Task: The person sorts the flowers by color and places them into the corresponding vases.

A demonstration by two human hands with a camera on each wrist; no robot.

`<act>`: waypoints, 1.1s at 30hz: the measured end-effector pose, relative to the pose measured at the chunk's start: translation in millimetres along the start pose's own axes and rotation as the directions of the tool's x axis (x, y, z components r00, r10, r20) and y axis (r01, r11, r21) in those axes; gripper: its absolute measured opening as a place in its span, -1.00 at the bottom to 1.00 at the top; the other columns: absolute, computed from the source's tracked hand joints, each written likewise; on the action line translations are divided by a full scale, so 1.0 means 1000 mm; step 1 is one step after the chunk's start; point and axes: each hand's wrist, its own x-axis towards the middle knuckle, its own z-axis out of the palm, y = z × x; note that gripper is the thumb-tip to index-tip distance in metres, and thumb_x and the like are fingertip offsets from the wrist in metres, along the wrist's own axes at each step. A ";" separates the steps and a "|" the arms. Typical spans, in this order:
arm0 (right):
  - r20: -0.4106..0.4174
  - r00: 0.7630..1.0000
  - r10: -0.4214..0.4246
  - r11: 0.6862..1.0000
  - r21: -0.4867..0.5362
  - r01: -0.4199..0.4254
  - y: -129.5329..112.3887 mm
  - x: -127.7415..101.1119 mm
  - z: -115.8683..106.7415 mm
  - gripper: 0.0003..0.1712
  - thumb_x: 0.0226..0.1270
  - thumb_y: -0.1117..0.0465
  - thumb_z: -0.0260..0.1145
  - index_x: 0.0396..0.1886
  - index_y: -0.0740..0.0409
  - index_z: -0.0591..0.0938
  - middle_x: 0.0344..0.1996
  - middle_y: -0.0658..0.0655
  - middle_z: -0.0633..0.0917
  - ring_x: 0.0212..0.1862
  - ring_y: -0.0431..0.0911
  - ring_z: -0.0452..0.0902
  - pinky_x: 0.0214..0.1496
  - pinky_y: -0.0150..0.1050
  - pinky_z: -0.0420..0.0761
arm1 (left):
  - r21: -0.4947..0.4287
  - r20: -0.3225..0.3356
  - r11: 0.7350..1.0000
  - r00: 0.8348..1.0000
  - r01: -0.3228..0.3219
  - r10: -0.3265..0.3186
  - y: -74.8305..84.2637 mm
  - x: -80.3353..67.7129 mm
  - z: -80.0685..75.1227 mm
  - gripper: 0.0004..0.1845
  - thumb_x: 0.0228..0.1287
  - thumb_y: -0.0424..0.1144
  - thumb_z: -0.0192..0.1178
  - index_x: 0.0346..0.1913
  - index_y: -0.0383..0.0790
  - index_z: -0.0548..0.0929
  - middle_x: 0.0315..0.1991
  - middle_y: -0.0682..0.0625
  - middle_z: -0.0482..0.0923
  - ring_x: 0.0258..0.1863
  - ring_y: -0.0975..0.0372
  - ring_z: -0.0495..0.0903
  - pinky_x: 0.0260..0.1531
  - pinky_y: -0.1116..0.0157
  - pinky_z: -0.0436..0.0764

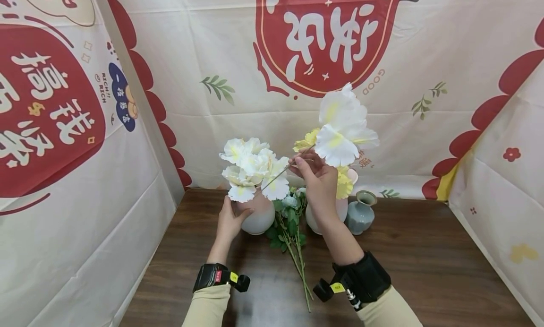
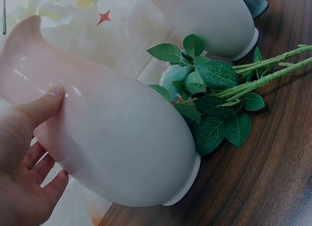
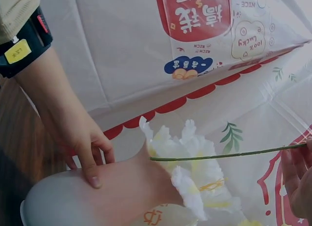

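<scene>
My left hand (image 1: 231,219) grips the side of a pale pink vase (image 1: 257,215), thumb across its neck (image 2: 46,103). White artificial flowers (image 1: 252,168) fill that vase. My right hand (image 1: 312,173) pinches the thin green stem (image 3: 219,155) of a large white and yellow flower (image 1: 342,128), held above and to the right of the vase mouth. The stem's lower end points toward the white blooms. In the right wrist view the stem crosses the flower heads (image 3: 187,162) above the vase (image 3: 92,199).
A second pale vase (image 1: 327,213) with yellow flowers stands behind my right hand, and a small grey-green vase (image 1: 360,214) sits to its right. A leafy flower stem (image 1: 293,242) lies on the wooden table (image 1: 425,261) between the vases. Printed cloth walls enclose the sides.
</scene>
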 end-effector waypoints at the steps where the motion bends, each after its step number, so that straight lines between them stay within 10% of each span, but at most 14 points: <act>1: -0.004 1.000 -0.009 1.000 0.006 0.009 0.000 0.001 0.000 -0.75 0.26 0.26 0.30 -0.21 0.40 0.56 -0.31 0.19 0.67 -0.17 -0.03 0.67 -0.04 -0.15 0.65 | 0.001 -0.001 1.000 1.000 -0.001 0.001 0.000 0.000 0.000 -0.20 0.06 -0.07 0.39 0.30 -0.16 0.19 0.35 -0.14 0.26 0.36 0.05 0.24 0.30 0.07 0.31; 33: 0.049 0.981 -0.188 0.981 0.059 0.185 0.006 0.015 0.017 -0.85 0.24 0.41 0.27 -0.19 0.30 0.56 -0.30 0.27 0.65 -0.17 0.11 0.66 -0.06 -0.10 0.65 | -0.030 0.007 0.999 1.000 -0.017 0.017 -0.002 0.001 0.001 -0.14 0.07 -0.11 0.38 0.37 -0.12 0.12 0.41 -0.11 0.18 0.40 0.05 0.17 0.34 0.11 0.26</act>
